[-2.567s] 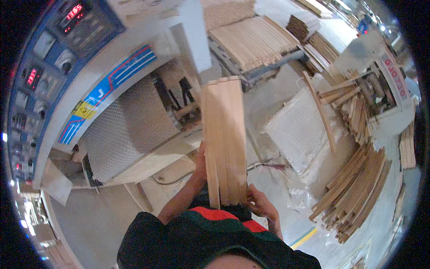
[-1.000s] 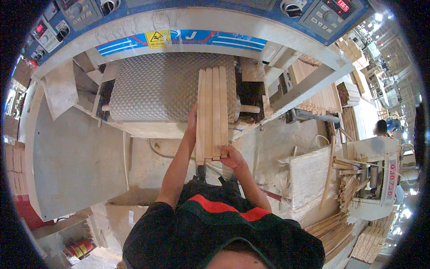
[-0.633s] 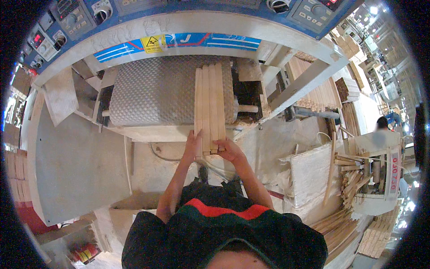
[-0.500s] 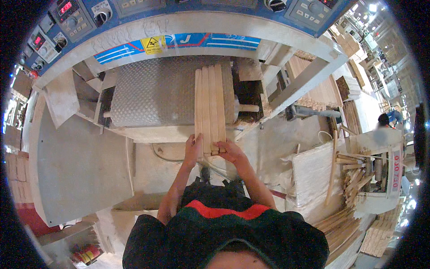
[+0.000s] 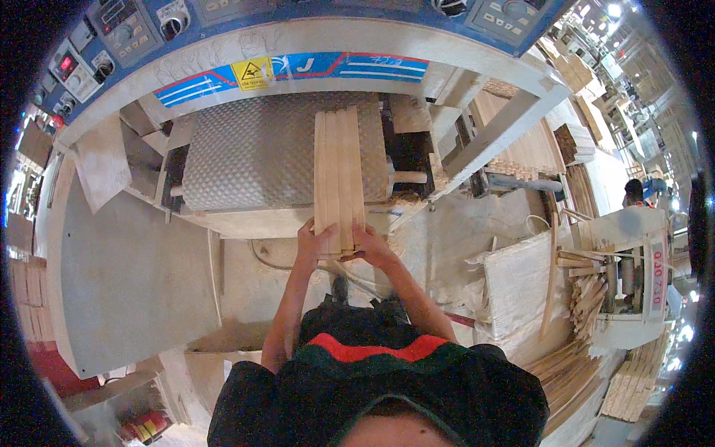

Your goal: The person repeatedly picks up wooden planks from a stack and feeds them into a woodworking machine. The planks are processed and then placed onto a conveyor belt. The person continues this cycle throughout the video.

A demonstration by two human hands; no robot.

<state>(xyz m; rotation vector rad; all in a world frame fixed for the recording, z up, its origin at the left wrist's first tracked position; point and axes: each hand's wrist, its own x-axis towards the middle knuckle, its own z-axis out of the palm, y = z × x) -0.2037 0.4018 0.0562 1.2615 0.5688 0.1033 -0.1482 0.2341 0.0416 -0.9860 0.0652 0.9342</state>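
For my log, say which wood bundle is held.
The strips between left hand and right hand, over the bumpy belt; other wood piles lie untouched.

Woodworking workshop: belt machine (image 5: 253,153), stacked slats (image 5: 532,145)

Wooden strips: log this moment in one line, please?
left hand: grips near end, left side | right hand: grips near end, right side | wooden strips: side by side, far ends over textured conveyor belt

A dimpled grey belt (image 5: 253,153); wooden strips (image 5: 338,175) extend over it
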